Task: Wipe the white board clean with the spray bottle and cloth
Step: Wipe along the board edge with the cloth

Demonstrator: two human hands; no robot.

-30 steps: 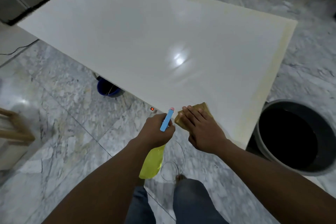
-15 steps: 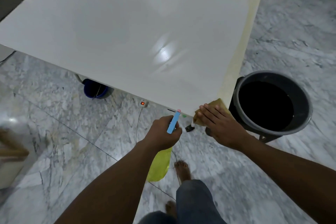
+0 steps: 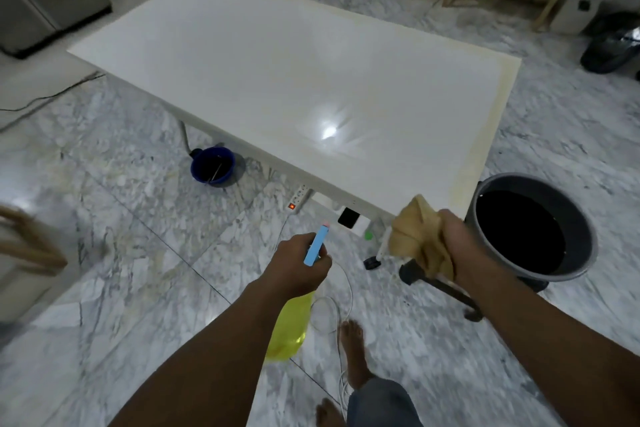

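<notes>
Cloth [image 3: 415, 239] and spray bottle [image 3: 292, 326] are both in hand, and neither touches the white board [image 3: 294, 80]. The board lies flat as the top of a desk, glossy, with a spot of lamp glare near its middle and a yellowish band along its right and far edges. The person stands at its near right corner.

The left hand [image 3: 298, 267] hangs over the floor [image 3: 121, 218] just short of the near edge. Its fingers are wrapped round the bottle's neck under the blue spray head, and the yellow body dangles below the wrist. I cannot tell whether a finger sits on the trigger. The right hand [image 3: 460, 246] is beside the corner, fingers clenched on the tan cloth, which bulges out in a crumpled wad above the fist.

The bottle looks like thin, light plastic; the neck is the right place to hold it, since one finger can then work the trigger. The cloth is soft and limp, and bunched like this it would wipe only a narrow streak. I would spread it flat under the palm. The board looks stiff and slick, so a wet cloth should glide easily, perhaps too easily near the edge.

A grey bucket [image 3: 585, 263] stands on the floor just right of the corner. A small blue tub [image 3: 207, 180] and a lit power strip [image 3: 299, 196] lie under the desk, so drips there are a worry.
</notes>
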